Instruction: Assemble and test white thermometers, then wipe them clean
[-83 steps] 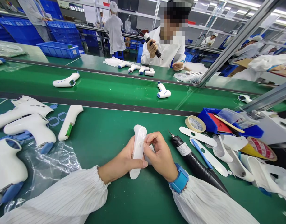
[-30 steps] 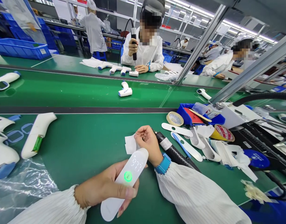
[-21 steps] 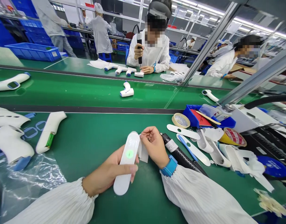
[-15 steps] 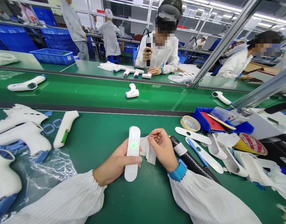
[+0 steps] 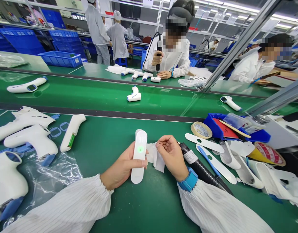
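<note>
My left hand (image 5: 122, 168) is wrapped round a slim white thermometer (image 5: 139, 155), held upright over the green table, with a green light glowing on its face. My right hand (image 5: 170, 157) is closed in a pinch on a small white wipe (image 5: 155, 157) just to the thermometer's right, touching its side. A blue band sits on my right wrist (image 5: 188, 182). Both arms wear white striped sleeves.
A black electric screwdriver (image 5: 202, 170) lies right of my right hand. White shell parts (image 5: 212, 158), tape rolls (image 5: 201, 129) and a blue tray (image 5: 214, 127) crowd the right. White gun-shaped housings (image 5: 29, 139) lie left. Beyond, a green conveyor (image 5: 95, 94) carries thermometers; a person opposite holds a screwdriver.
The thermometer has swung from tilted and low to upright in my left hand, and the digits on its face have faded. My right hand with the wipe has come against its side.
</note>
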A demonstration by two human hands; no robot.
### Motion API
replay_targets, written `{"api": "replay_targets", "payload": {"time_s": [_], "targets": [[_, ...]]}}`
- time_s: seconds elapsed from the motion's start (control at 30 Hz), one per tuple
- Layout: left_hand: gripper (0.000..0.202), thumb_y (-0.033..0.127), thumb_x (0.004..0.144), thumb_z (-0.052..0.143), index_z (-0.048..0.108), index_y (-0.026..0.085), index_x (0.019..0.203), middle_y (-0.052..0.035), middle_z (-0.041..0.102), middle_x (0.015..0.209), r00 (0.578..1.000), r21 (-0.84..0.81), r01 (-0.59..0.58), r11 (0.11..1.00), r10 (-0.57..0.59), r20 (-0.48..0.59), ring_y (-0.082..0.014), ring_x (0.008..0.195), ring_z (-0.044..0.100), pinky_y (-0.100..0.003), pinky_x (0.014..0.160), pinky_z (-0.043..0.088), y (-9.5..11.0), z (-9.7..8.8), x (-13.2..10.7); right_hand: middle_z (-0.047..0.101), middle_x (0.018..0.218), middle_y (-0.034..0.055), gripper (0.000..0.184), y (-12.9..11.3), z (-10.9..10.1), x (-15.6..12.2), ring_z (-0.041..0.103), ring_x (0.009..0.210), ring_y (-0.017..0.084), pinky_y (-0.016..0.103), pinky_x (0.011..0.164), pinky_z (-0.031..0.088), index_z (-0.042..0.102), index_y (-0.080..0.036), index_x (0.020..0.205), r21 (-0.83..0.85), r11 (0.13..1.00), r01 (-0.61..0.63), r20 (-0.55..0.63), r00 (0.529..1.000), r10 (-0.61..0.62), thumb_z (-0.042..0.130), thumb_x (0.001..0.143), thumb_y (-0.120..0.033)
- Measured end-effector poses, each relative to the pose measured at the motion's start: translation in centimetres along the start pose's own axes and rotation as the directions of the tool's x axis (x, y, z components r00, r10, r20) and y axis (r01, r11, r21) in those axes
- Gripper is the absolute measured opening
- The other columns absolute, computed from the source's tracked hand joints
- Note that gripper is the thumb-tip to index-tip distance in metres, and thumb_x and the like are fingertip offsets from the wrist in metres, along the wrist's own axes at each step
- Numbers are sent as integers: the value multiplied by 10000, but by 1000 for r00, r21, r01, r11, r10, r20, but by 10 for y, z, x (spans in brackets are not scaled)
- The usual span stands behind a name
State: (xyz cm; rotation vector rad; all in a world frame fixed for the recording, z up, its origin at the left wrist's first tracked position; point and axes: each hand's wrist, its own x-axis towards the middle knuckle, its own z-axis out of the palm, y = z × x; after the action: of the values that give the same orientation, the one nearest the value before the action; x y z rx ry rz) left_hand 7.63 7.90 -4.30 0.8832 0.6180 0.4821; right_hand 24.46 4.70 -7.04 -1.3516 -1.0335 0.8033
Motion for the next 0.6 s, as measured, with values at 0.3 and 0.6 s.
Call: {"api": "replay_targets", "payload": {"time_s": [0.3, 0.6], "targets": [[360, 127, 679, 630, 472, 193, 995, 13, 520, 787, 1000, 8, -11, 1000, 11, 3, -118, 681, 488, -269, 655, 360, 0, 0, 0, 533, 755, 4, 114, -1, 0, -2, 516, 707, 146, 308, 672, 435, 497, -210, 812, -20, 1000, 12, 18, 1000, -11, 580, 737, -233], [364, 136, 665, 646, 477, 196, 982, 11, 526, 789, 1000, 20, -14, 1000, 14, -10, -122, 678, 480, -269, 645, 351, 0, 0, 0, 536, 752, 2, 110, -3, 1, -3, 520, 702, 143, 300, 667, 441, 502, -210, 809, -19, 1000, 15, 19, 1000, -15, 581, 735, -226]]}}
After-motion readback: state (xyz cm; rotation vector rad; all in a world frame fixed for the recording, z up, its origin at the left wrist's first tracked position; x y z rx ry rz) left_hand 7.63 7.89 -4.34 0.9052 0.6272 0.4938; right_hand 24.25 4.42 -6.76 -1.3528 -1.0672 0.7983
